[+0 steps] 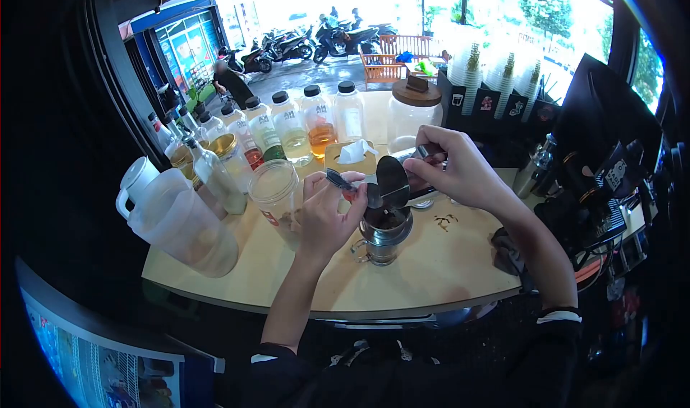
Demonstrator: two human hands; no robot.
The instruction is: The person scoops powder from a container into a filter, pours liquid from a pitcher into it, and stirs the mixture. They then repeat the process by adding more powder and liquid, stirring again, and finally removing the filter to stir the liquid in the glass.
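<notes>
My left hand is closed around a small spoon, its rounded end pointing toward the middle. In my right hand, thumb and fingers grip the handle of a dark, round-headed scoop, tilted so its face is upright. Both tools meet over a metal drip filter, which sits on a glass mug. Dark brown grounds show inside the filter. Left of the mug, close to my left wrist, stands a clear plastic jar.
A translucent pitcher stands at the left. Labelled bottles line the back, beside a wooden-lidded jar and stacked cups. Brown crumbs lie right of the mug, with a dark cloth farther right.
</notes>
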